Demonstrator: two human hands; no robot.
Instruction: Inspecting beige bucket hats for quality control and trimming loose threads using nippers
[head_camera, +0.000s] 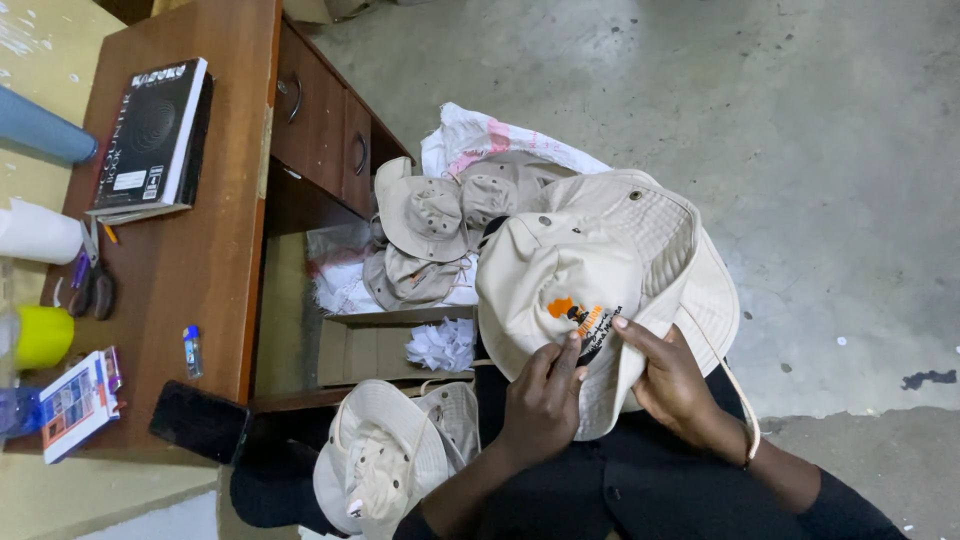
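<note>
- Holding a cream bucket hat (560, 270) over the lap, both hands grip its brim at the near edge; the crown points away toward the floor.
- Left hand (542, 400): fingers curled together, fingertips pressed on the brim beside the small orange-and-black printed emblem (585, 322). Right hand (672, 378): fingers pinch the brim from the other side, index tip resting just beside the emblem.
- Handling judgement: the hat looks light, soft and floppy; the cloth folds where gripped, so it should not slip or break. The stitched brim edge seems the firmest place to take hold; the crown would likely collapse under the fingers.
- Material: woven cotton-like cloth, matte, with a mesh band and metal eyelets round the crown; a thin cord hangs down by the right wrist.
- Surroundings: a heap of greyer hats (440, 230) lies on a white sack (480, 135) ahead; another cream hat (385, 460) sits by the left knee; an open cardboard box (375, 350) holds crumpled paper.
- Wooden bench (200, 250) at left carries a black book (150, 130), scissors (92, 285), a yellow cup (42, 335) and a dark phone (200, 420).
</note>
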